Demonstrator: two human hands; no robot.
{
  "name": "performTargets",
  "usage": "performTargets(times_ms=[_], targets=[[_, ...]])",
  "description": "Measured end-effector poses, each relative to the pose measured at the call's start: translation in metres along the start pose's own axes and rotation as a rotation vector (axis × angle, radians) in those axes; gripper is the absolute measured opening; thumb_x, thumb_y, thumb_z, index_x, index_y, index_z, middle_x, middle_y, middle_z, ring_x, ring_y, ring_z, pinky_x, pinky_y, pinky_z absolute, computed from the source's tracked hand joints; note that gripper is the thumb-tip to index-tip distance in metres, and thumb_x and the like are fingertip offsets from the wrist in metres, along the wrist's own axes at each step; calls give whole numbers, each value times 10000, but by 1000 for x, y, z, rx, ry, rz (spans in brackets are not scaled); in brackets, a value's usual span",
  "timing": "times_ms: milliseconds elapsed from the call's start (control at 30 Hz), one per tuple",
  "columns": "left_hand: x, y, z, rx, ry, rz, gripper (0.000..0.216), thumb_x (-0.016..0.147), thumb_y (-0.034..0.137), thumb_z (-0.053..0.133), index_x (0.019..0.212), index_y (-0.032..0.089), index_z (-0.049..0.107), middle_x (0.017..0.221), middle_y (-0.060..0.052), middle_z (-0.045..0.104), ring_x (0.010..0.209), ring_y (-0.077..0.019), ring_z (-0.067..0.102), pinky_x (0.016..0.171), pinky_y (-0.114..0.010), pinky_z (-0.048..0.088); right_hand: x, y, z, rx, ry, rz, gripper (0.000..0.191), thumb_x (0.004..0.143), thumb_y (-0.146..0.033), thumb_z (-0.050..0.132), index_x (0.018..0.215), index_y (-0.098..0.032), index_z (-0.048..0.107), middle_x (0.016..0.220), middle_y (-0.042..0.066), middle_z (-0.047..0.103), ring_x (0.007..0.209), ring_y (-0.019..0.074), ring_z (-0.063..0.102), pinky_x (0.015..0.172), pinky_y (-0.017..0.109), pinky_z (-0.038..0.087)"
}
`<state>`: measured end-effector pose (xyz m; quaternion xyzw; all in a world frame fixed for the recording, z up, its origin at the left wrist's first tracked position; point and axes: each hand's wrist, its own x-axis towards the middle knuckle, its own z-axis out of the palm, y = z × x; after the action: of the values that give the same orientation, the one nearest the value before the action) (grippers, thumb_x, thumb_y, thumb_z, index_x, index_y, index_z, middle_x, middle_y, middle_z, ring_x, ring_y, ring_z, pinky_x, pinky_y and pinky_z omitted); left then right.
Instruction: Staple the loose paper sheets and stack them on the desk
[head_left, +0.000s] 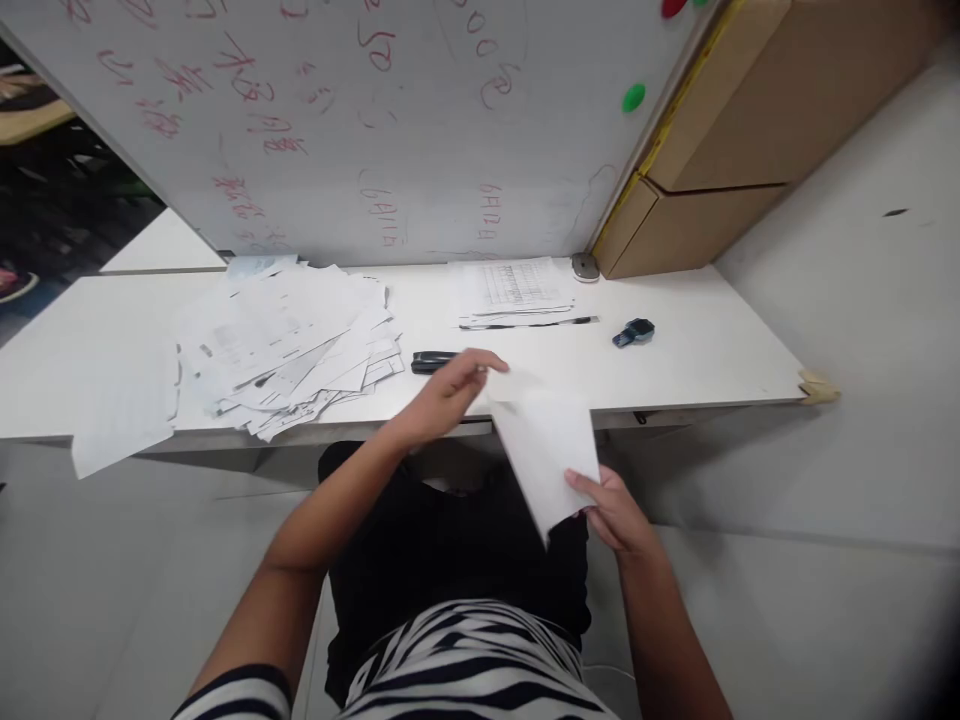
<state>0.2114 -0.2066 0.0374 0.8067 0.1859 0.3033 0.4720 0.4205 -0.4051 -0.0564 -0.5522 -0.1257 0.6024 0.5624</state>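
I hold a white sheet of paper point(544, 440) over my lap, just off the front edge of the white desk point(690, 370). My left hand point(450, 390) pinches its far top corner. My right hand point(611, 510) grips its near lower edge, thumb on top. A black stapler point(433, 361) lies on the desk right behind my left hand. A messy heap of papers point(289, 345) spreads over the desk's left half.
A neater stack of printed sheets point(514, 290) with a pen point(555, 322) lies at the back middle. A small blue-black device point(634, 332) sits to the right. A whiteboard point(360, 120) leans behind the desk, cardboard boxes point(742, 140) beside it. One loose sheet point(124, 410) overhangs the left edge.
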Motion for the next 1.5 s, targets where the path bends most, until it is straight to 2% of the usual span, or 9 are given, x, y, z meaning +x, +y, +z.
performTargets(times_ms=[67, 133, 233, 333, 467, 767, 1067, 1367, 1500], targets=[[5, -16, -17, 393, 77, -91, 321, 964, 283, 382, 1263, 236, 488, 1276, -102, 530, 1210, -231, 472, 1027, -425, 383, 5, -9, -5, 4, 108, -84, 332, 629, -349, 847, 825, -141, 677, 665, 12, 657, 496, 104, 531, 385, 204, 398], [11, -34, -30, 709, 66, -175, 416, 927, 286, 456, 1334, 205, 429, 1342, -128, 479, 1287, -279, 391, 1062, -459, 332, 9, -14, -9, 29, 179, -148, 344, 611, -347, 857, 799, -134, 664, 642, -2, 624, 480, 92, 500, 349, 196, 365], [19, -57, -40, 893, -116, -281, 474, 891, 358, 522, 1328, 198, 433, 1309, -127, 507, 1210, -301, 456, 973, -438, 399, 14, -17, -9, 41, 243, -194, 375, 594, -341, 864, 824, -123, 663, 694, 10, 634, 494, 91, 506, 350, 200, 379], [25, -71, -40, 953, -239, -328, 343, 892, 412, 505, 1159, 200, 535, 1135, -101, 582, 999, -269, 551, 804, -381, 447, 18, -16, -5, 3, 263, -217, 382, 606, -354, 851, 837, -120, 658, 695, 16, 639, 479, 91, 507, 359, 208, 389], [30, -75, -40, 948, -226, -376, 300, 858, 455, 534, 1017, 201, 541, 1066, -91, 586, 941, -259, 553, 740, -355, 431, 22, -17, 1, -94, 277, -227, 386, 625, -384, 827, 846, -123, 648, 664, 18, 640, 479, 111, 527, 379, 227, 415], [33, -68, -45, 819, -262, -455, 345, 806, 469, 576, 1032, 213, 530, 1099, -90, 583, 947, -256, 562, 746, -356, 425, 31, -22, 14, -217, 260, -213, 349, 675, -382, 786, 859, -121, 646, 691, 30, 659, 494, 130, 562, 415, 251, 464], [33, -69, -48, 795, -300, -420, 340, 803, 466, 558, 1016, 206, 509, 1106, -90, 565, 924, -238, 543, 730, -344, 417, 33, -25, 25, -228, 231, -208, 326, 689, -378, 775, 838, -124, 637, 698, 24, 653, 497, 125, 566, 421, 248, 465], [31, -70, -47, 850, -315, -361, 255, 788, 372, 530, 987, 212, 520, 1070, -93, 569, 954, -262, 536, 753, -375, 418, 31, -19, 32, -208, 210, -199, 321, 691, -383, 781, 833, -132, 640, 679, 13, 638, 498, 116, 551, 433, 245, 466], [27, -70, -55, 757, -337, -376, 336, 759, 336, 522, 1079, 237, 538, 1142, -81, 575, 996, -264, 547, 818, -392, 426, 29, -14, 33, -179, 203, -197, 342, 674, -389, 792, 848, -135, 642, 681, 14, 643, 506, 125, 559, 447, 258, 484]])
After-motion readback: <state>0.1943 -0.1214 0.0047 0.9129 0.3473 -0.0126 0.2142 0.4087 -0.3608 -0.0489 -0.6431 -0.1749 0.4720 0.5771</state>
